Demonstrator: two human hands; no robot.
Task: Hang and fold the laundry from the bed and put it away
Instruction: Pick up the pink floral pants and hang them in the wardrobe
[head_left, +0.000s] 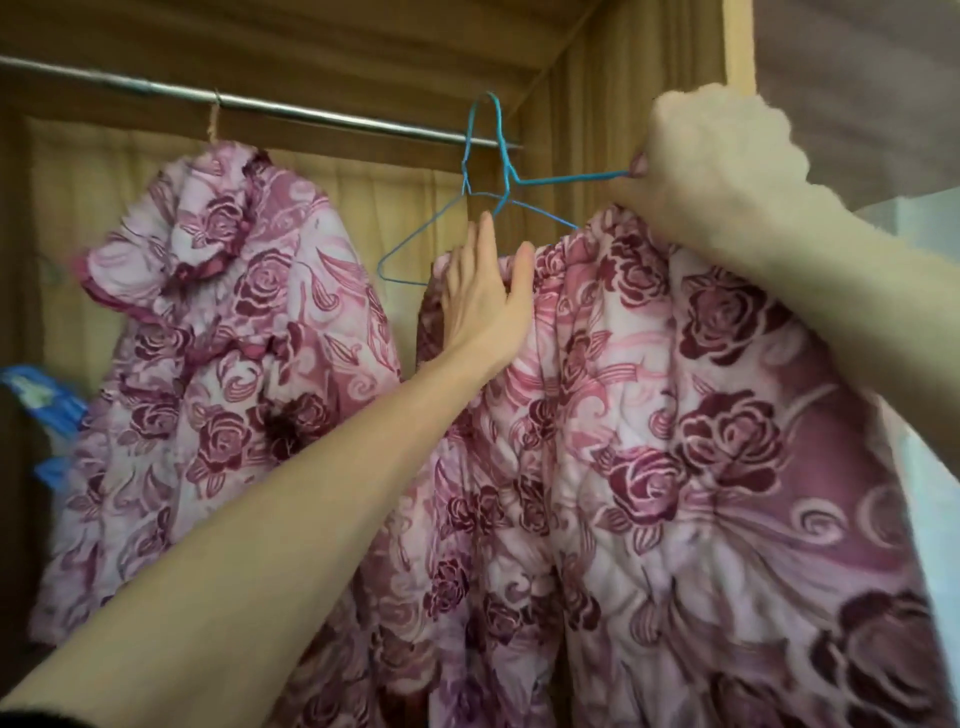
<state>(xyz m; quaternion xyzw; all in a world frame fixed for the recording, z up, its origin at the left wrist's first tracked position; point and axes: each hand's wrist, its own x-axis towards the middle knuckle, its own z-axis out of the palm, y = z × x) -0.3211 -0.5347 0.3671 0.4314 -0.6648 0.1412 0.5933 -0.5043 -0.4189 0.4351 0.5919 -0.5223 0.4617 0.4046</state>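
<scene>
A pink quilted garment with dark rose print (649, 441) hangs from a blue wire hanger (511, 179) hooked over the metal wardrobe rail (311, 111). My right hand (696, 161) grips the hanger's right arm together with the garment's top edge. My left hand (483, 296) lies with straight fingers against the garment's upper left edge, just under a second blue wire hanger (415, 244). A matching rose-print jacket (223, 364) hangs on the rail to the left.
The wardrobe's wooden back wall and right side panel (587, 130) enclose the rail. Blue items (44, 405) show at the far left edge. A pale surface (930, 244) lies to the right, outside the wardrobe.
</scene>
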